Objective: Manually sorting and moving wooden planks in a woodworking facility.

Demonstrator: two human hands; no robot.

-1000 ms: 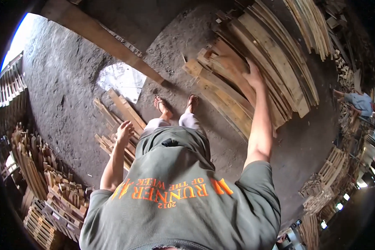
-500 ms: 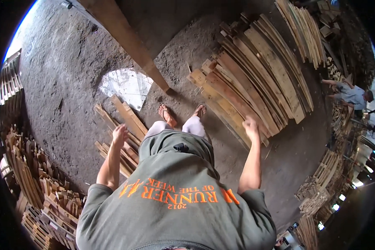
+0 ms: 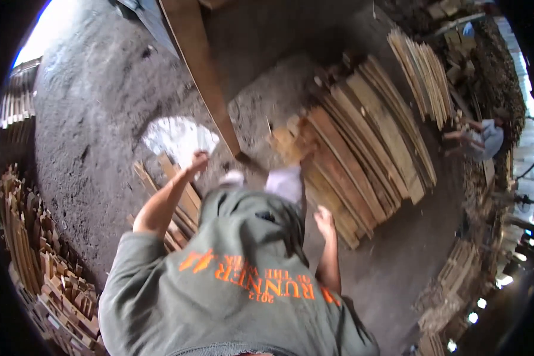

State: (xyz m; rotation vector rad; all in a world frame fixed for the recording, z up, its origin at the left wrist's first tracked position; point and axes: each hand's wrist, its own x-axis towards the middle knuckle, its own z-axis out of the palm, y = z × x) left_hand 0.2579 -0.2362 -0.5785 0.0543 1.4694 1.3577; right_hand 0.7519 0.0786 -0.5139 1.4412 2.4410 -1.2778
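2 grips in view: left grip (image 3: 199, 161), right grip (image 3: 323, 216), both empty. 1 long beam (image 3: 203, 71) ahead of left grip. 1 big plank stack (image 3: 362, 148) just ahead of right grip, roughly 10+ boards, exact count unclear. 1 small plank pile (image 3: 181, 199) under left grip. 1 other person (image 3: 483, 137) far right.

Dirt floor (image 3: 101, 118) carries plank stack (image 3: 362, 148); long beam (image 3: 202, 71) left of stack, short boards (image 3: 178, 202) beyond beam.

No pkgs, labels, signs or screens — only orange lettering (image 3: 261, 279) on grey shirt (image 3: 219, 308).
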